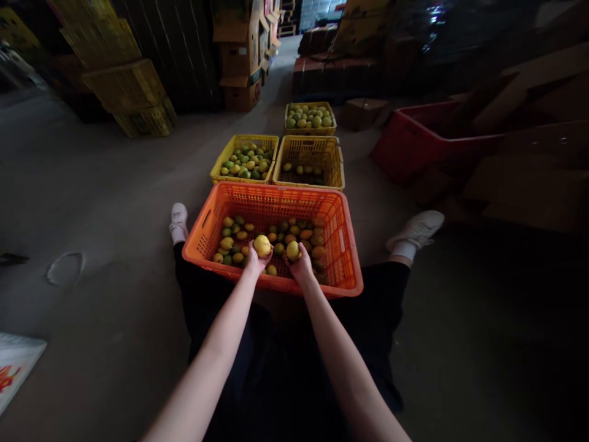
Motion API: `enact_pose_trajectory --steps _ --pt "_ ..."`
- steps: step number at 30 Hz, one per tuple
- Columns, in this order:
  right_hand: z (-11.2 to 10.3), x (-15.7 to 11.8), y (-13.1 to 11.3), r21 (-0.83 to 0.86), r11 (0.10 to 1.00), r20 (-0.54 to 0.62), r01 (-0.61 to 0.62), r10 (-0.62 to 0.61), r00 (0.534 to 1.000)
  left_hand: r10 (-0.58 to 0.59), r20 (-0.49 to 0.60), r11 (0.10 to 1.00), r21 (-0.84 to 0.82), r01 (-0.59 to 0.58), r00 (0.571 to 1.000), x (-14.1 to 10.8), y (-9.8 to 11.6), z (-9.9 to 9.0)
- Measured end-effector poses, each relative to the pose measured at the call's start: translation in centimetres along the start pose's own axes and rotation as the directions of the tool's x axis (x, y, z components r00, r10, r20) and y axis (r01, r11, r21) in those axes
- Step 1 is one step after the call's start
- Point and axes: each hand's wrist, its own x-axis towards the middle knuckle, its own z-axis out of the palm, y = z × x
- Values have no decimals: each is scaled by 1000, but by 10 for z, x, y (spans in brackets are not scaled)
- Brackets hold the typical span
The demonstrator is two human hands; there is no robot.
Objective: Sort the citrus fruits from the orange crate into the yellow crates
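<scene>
My left hand is closed around a yellow lemon, which rests in the palm with the fingers curled about it. Beside it, my right hand grips a second yellow lemon. Both hands are above the near side of a large orange plastic crate, a small gap apart. Inside that crate lie several loose yellow, green and orange-tinged lemons, in a left group and a right group. My forearms cross the crate's near rim and hide part of it.
Beyond the orange crate stand two yellow crates, a well-filled left one and a right one holding fewer fruits. A third yellow crate is behind them. A red bin stands right, cardboard boxes at the back. My legs flank the orange crate.
</scene>
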Motion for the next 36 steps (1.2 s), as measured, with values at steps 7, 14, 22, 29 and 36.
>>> enact_pose_trajectory --steps 7,14,22,29,36 --pt "3 -2 -1 -17 1000 -36 -8 8 999 110 -45 993 38 -108 993 1 -6 8" --pt "4 -10 -5 -78 997 -2 0 -1 1000 79 -37 995 64 -77 996 3 -7 5" --pt "4 -6 -3 -85 996 -61 -29 24 998 -7 -16 997 80 8 1000 -1 -3 5" --pt "3 -4 -3 -76 997 -99 -25 17 995 -72 -33 995 60 73 997 1 -1 2" --pt "4 -6 -3 -51 998 -85 -42 38 996 -72 -44 996 45 74 996 5 -7 5"
